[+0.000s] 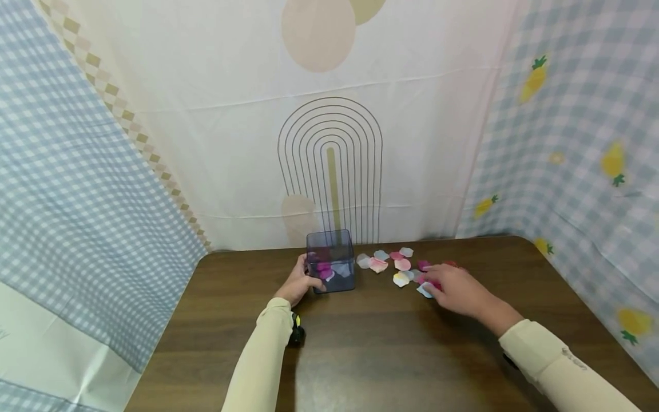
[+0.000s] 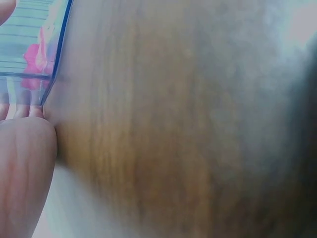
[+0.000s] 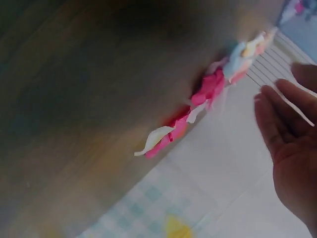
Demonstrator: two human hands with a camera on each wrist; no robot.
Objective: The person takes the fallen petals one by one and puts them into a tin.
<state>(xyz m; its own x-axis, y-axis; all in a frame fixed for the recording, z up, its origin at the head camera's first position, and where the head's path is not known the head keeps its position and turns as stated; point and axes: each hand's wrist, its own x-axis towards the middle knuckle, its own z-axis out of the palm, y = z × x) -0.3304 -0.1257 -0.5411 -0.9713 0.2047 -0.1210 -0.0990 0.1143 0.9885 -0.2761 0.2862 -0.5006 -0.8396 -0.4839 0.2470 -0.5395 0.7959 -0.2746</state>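
Observation:
A see-through bluish plastic box [image 1: 337,280] stands near the table's back edge, with pink, purple and pale petals inside. My left hand [image 1: 300,281] grips its left side, thumb at the front; in the left wrist view the thumb [image 2: 25,163] lies near the box's edge and fingertips show through the wall. Loose artificial petals [image 1: 401,264] in pink, white, pale blue and red are spread to the right of the box. Over the right end of these petals is my right hand [image 1: 458,290]. The right wrist view shows its fingers [image 3: 270,116] loosely bent, with nothing visible between them and the thumb.
The brown wooden table [image 1: 370,355] reaches back to a white patterned cloth [image 1: 231,171]. Checked cloths hang at both sides, the right one [image 1: 582,189] printed with pineapples. A black strap with a device [image 1: 296,332] sits at my left wrist.

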